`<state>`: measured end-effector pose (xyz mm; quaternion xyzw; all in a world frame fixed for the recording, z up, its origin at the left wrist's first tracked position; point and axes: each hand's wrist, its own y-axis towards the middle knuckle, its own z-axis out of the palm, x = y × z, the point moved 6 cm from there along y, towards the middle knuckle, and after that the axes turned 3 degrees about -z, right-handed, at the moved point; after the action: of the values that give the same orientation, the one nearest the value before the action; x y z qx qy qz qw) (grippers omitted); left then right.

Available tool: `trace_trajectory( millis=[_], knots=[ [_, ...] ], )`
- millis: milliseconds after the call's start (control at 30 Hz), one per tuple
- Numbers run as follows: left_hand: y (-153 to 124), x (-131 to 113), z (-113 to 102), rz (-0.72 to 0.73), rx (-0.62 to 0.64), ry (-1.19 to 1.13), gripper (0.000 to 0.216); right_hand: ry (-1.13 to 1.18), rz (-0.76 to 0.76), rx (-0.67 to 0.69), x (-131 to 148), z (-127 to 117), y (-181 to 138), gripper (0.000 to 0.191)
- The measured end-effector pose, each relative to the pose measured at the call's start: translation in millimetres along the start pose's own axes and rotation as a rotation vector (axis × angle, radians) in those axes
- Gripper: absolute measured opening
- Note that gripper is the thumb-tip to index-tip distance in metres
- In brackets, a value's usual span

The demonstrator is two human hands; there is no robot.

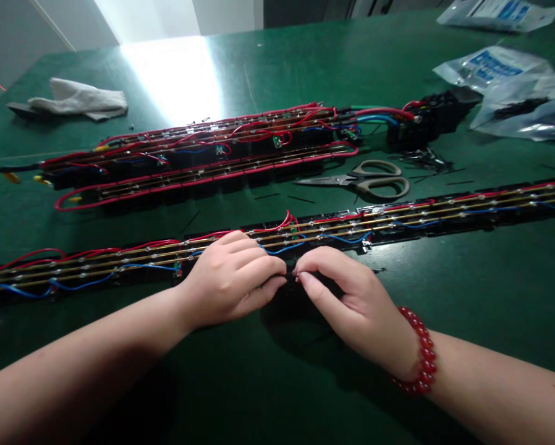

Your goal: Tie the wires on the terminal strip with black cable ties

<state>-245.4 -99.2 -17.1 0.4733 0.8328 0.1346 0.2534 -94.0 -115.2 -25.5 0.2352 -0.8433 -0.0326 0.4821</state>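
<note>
A long black strip assembly (426,216) with brass rods, red and blue wires and solder joints runs across the table in front of me. My left hand (240,275) rests over its near edge, thumb and forefinger pinched together. Facing it, my right hand (340,287) is closed in a pinch too, with a red bead bracelet (423,352) round the wrist. Between the two sets of fingertips is a small dark piece (290,275), seemingly a thin black cable tie, mostly hidden by the fingers. The fingertips are almost touching, just below the strip.
Behind lie scissors (351,180), a wired bundle of similar strips (203,151) and a black connector end (426,120). Black offcuts (423,161) are scattered near the scissors. Clear plastic bags (528,108) sit at the right, a whitish glove (80,99) at the far left.
</note>
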Motion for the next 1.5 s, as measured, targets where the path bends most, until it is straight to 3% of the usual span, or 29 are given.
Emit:
trace_trajectory(
  millis=[467, 733, 900, 1033, 1167, 1500],
  knots=[
    [0.4, -1.1, -3.7, -0.009, -0.033, -0.014, 0.024, 0.066, 0.091, -0.045, -6.2, -2.6, -0.1, 0.023],
    [-1.8, 4.0, -11.2, -0.121, -0.188, -0.165, 0.025, 0.024, 0.084, -0.017, -4.1, -1.8, 3.1, 0.02],
    [-3.8, 6.1, -8.7, -0.136, -0.158, -0.253, 0.029, 0.071, 0.101, -0.044, -5.8, -2.8, 0.9, 0.022],
    [-1.9, 6.9, -9.5, -0.194, -0.149, -0.163, 0.024, 0.159, 0.065, -0.085, -3.4, -5.2, -3.8, 0.019],
    [0.8, 4.3, -10.6, -0.16, -0.139, -0.124, 0.009, 0.184, 0.006, -0.119, 0.5, -9.1, -5.7, 0.019],
    [5.3, 0.6, -15.6, -0.06, -0.134, -0.271, 0.003, 0.039, -0.048, -0.025, 5.8, -2.9, 0.5, 0.019]
  ],
)
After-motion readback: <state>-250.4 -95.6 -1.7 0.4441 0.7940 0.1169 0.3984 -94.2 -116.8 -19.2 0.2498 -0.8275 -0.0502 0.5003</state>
